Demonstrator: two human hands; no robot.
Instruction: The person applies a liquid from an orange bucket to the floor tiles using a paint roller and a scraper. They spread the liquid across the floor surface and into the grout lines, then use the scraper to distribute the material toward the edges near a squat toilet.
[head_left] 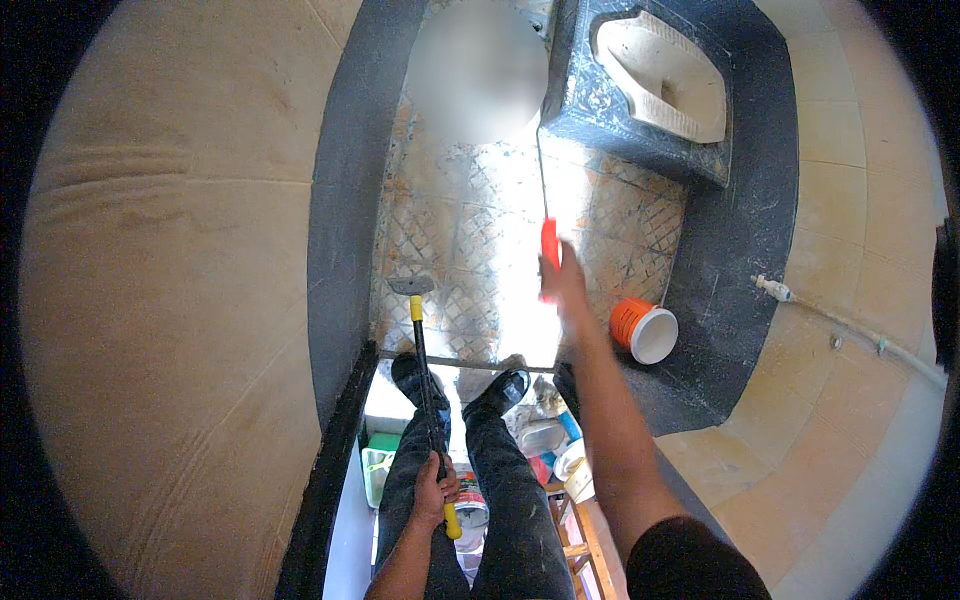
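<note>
My left hand (432, 492) is closed around the lower black handle of a long hammer (419, 330). The hammer has yellow bands, and its grey head rests on or hovers just above the tiled floor; I cannot tell which. My right hand (566, 285), smeared by motion, reaches forward and grips a red-handled tool (549, 240). A long, thin dark rod or blade runs from that handle toward the corner of the raised black toilet base (600, 125). Whether its tip touches anything is unclear.
A white squat toilet (665, 80) sits in the raised base. An orange bucket (630, 318) lies tipped at the right. Black-coated wall bottoms border the patterned floor (480, 260). A pipe (850, 325) runs along the right wall. Behind my feet stand containers and a wooden stool (600, 550).
</note>
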